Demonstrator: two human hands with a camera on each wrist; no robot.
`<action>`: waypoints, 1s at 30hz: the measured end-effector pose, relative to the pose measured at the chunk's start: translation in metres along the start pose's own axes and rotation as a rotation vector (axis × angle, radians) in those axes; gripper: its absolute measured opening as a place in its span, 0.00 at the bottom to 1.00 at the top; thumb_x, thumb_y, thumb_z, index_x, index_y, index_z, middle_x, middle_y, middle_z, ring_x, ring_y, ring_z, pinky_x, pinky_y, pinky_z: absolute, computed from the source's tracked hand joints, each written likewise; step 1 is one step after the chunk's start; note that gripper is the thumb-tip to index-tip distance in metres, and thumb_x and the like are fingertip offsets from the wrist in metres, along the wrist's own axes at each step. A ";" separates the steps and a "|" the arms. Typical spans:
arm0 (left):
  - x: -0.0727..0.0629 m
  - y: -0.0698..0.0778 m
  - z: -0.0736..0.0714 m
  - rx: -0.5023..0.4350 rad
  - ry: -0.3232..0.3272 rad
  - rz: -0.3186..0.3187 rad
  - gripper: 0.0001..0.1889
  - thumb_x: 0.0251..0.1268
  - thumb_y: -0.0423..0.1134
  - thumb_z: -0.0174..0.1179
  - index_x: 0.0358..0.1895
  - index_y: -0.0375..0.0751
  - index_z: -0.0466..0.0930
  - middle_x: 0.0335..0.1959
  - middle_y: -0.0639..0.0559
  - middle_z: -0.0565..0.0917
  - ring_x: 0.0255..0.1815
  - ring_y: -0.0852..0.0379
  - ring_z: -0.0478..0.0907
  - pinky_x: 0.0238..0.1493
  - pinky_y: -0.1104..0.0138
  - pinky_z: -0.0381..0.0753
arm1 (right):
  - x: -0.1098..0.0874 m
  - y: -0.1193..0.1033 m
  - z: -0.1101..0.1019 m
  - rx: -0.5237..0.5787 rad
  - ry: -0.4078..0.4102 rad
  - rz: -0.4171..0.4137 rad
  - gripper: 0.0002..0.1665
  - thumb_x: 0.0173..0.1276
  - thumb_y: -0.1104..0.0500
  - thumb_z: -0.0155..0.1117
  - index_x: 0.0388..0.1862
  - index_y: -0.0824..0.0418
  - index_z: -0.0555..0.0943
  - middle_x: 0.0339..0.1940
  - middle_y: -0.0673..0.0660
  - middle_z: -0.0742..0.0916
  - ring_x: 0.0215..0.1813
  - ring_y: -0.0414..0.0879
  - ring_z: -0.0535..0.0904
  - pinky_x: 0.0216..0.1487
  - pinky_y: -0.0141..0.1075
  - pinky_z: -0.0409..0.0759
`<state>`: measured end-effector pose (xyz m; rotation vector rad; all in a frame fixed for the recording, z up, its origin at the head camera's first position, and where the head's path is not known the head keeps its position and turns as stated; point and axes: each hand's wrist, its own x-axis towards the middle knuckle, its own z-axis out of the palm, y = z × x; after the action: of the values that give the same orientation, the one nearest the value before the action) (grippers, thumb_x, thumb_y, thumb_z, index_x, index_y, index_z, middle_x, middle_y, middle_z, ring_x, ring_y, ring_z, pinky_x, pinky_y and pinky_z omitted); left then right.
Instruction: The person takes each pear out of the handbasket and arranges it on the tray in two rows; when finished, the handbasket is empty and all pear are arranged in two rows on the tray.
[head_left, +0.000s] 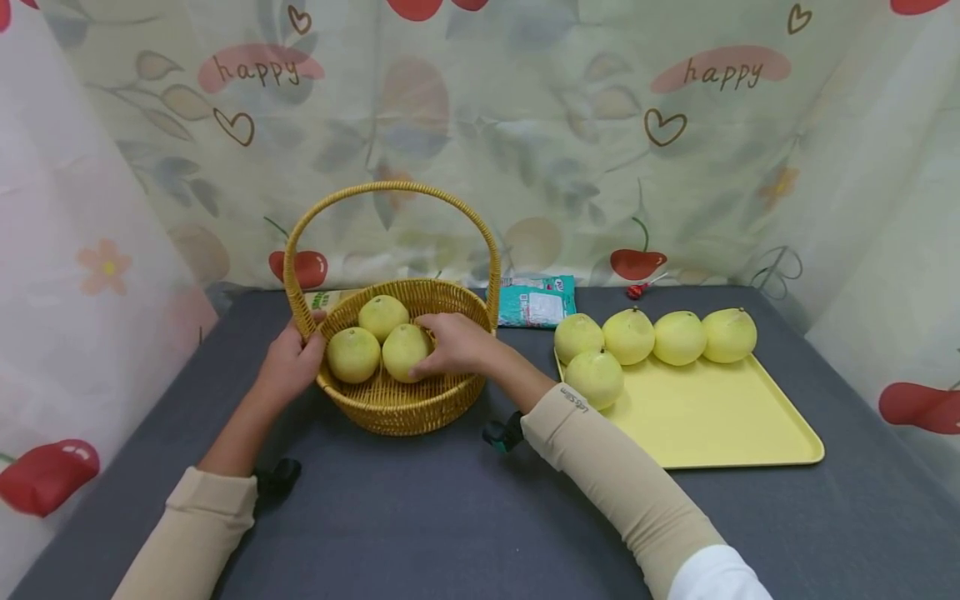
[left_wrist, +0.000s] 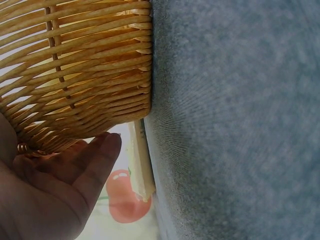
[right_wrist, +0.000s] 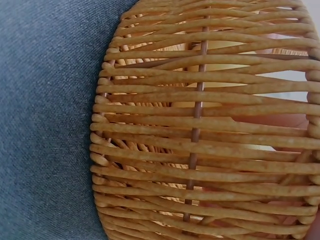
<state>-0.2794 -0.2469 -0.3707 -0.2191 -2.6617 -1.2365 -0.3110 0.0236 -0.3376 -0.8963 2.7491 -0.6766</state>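
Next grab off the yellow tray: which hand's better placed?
Likely the right. The right hand is nearer the yellow tray, though it would first need to release the fruit it holds in the basket. The left hand grips the basket's left side, farther away.

Head view. Printed fabric backdrop [head_left: 517,192], pale, spanning the upper part of the frame and both sides; motifs comprise "happy" lettering [head_left: 258,68] on pink patches at upper left and upper right, outlined hearts [head_left: 665,127], leaves [head_left: 187,103] and red cherries [head_left: 637,263]. Table [head_left: 405,525], dark bluish grey, occupying the lower part. Near its rear edge: teal packet [head_left: 536,302] with a whitish panel, just right of centre; small red item [head_left: 637,292] with a pale stick, farther right; yellowish packet [head_left: 324,299], left of centre, partly hidden.
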 end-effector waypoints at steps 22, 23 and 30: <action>0.002 -0.002 -0.001 -0.003 -0.004 0.003 0.27 0.77 0.38 0.37 0.74 0.29 0.59 0.61 0.26 0.73 0.41 0.42 0.72 0.36 0.57 0.71 | -0.002 0.000 0.003 0.013 0.048 -0.028 0.41 0.58 0.47 0.78 0.68 0.60 0.75 0.58 0.55 0.83 0.54 0.47 0.79 0.52 0.39 0.76; 0.002 -0.001 -0.001 -0.003 -0.004 0.004 0.27 0.77 0.38 0.37 0.74 0.29 0.59 0.61 0.26 0.73 0.40 0.42 0.72 0.36 0.58 0.71 | -0.003 0.000 0.003 0.017 0.050 -0.028 0.41 0.58 0.47 0.78 0.68 0.60 0.76 0.58 0.55 0.83 0.53 0.47 0.79 0.52 0.39 0.76; 0.002 0.000 -0.001 -0.002 -0.006 0.000 0.27 0.77 0.38 0.37 0.75 0.30 0.58 0.61 0.27 0.73 0.37 0.43 0.70 0.34 0.57 0.70 | -0.003 0.002 0.002 0.038 0.055 -0.022 0.41 0.56 0.47 0.79 0.67 0.59 0.77 0.58 0.54 0.84 0.54 0.46 0.79 0.52 0.38 0.76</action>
<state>-0.2810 -0.2478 -0.3699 -0.2241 -2.6656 -1.2406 -0.3087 0.0256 -0.3404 -0.9150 2.7680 -0.7654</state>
